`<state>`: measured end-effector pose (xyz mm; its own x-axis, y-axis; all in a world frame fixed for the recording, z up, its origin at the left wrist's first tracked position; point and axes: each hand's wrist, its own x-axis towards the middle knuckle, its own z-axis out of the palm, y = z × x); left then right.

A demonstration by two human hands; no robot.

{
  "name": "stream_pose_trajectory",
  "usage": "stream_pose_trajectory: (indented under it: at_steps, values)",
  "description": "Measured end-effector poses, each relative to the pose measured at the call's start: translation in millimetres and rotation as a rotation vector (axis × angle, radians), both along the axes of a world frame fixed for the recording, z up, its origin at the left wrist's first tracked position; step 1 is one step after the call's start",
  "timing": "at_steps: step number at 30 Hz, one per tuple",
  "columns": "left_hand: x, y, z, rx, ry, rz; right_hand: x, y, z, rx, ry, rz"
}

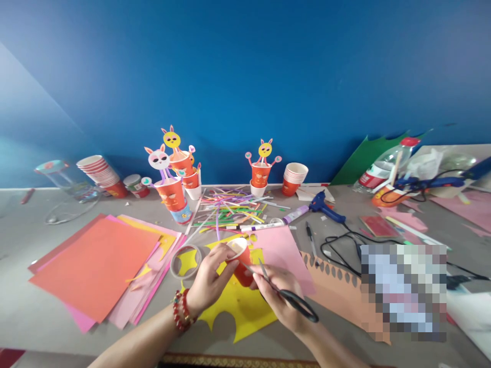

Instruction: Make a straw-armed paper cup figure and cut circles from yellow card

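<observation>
My left hand (215, 273), with red bead bracelets at the wrist, grips a red paper cup (243, 273) by its rim and side. The cup is tilted, its white mouth turned up and to the left. In my right hand (282, 291) is a pair of scissors (293, 301) with black handles; the blades are apart and their tips are at the cup's side. Whether they pierce the cup I cannot tell. Under both hands lies a cut-up yellow sheet (245, 317). A roll of tape (186, 261) sits just left of my left hand.
Coloured paper sheets (95, 271) are stacked at left. Paper strips (233, 207) lie heaped behind the cup. Decorated cup figures (171, 197) and stacked cups (295, 179) stand near the wall. A blue glue gun (326, 207) trails a black cable to the right.
</observation>
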<state>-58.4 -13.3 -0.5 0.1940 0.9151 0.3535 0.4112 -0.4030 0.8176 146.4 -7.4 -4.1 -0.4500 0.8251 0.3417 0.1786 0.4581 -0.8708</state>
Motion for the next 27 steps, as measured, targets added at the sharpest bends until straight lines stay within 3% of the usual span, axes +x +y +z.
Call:
stream_pose_trajectory:
  at_steps: [7, 13, 21, 24, 27]
  values:
    - [1.4, -0.8, 1.2, 0.111, 0.029, 0.022, -1.1, -1.9, 2.1, 0.025, -0.021, -0.002]
    - [3.2, -4.3, 3.9, 0.255, 0.192, 0.053, -4.1, -6.0, 3.2, 0.039, 0.051, -0.017]
    - [8.2, -9.1, 11.2, 0.354, 0.376, 0.121, -8.3, -13.2, -6.8, -0.178, 0.124, -0.148]
    - [8.0, -9.1, 13.7, 0.34, 0.377, 0.129, -7.8, -10.6, -8.2, -0.144, 0.117, -0.139]
    - [4.8, -8.1, 18.9, 0.27, 0.368, 0.11, -6.1, -4.6, -8.3, 0.0, 0.08, -0.049]
